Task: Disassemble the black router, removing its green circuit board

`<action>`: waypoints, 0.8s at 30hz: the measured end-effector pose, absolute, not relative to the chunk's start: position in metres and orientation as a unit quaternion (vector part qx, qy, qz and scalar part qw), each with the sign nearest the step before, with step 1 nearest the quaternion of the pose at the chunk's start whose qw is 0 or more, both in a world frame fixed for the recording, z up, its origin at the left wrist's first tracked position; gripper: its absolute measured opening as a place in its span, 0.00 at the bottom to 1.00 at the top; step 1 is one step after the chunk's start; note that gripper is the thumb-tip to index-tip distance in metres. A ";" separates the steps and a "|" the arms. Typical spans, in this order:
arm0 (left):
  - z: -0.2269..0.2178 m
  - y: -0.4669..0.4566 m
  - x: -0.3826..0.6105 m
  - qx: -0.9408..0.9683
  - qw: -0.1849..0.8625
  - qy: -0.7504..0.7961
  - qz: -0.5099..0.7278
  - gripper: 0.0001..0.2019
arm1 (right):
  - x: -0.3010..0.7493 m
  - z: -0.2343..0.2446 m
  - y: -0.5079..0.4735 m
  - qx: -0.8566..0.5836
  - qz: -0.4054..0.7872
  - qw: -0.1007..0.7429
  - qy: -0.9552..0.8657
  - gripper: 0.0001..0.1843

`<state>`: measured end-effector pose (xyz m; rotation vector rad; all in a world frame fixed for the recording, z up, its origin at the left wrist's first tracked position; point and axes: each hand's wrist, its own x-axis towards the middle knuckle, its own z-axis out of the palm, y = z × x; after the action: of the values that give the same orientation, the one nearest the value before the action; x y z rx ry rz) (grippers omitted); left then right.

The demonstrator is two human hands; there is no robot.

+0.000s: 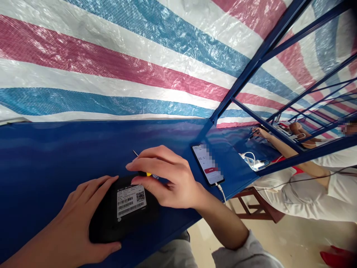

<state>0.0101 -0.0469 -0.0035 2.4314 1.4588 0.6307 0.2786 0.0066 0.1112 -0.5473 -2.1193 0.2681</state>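
A black box-shaped device (pixel 129 224) lies on the blue table, with a white label (pixel 126 208) carrying barcodes and a square code facing up. My left hand (pixel 83 212) grips its left side, thumb along the near edge and fingers over the far edge. Above the device's far right corner, my right hand (pixel 169 178) is closed around a screwdriver (pixel 148 174) with a black and yellow handle. A thin metal shaft (pixel 135 153) sticks out beyond the fingers, pointing away to the upper left. Most of the handle is hidden by my fingers.
To the right, a phone (pixel 205 162) with a timer on screen lies on the blue table (pixel 41 156), a white cable (pixel 221 191) plugged into it. Blue metal bars (pixel 245 76) rise beyond it. Another person's arm (pixel 287 149) reaches over the neighbouring table; striped sheeting (pixel 117 67) hangs behind.
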 end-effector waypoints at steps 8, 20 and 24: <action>0.000 -0.046 0.011 0.833 0.116 0.499 0.211 0.55 | 0.275 0.113 0.007 -0.192 0.120 0.465 -0.856 0.08; 0.011 -0.053 0.011 0.809 0.173 0.527 0.194 0.58 | 0.279 0.119 0.002 -0.176 0.174 0.466 -0.849 0.10; 0.014 -0.055 0.012 0.803 0.185 0.533 0.195 0.58 | 0.281 0.117 0.001 -0.199 0.194 0.467 -0.840 0.18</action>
<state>0.0120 -0.0549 0.0136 2.2617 1.5014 0.5496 0.2811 0.0006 0.1167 -0.4881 -2.0609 0.4762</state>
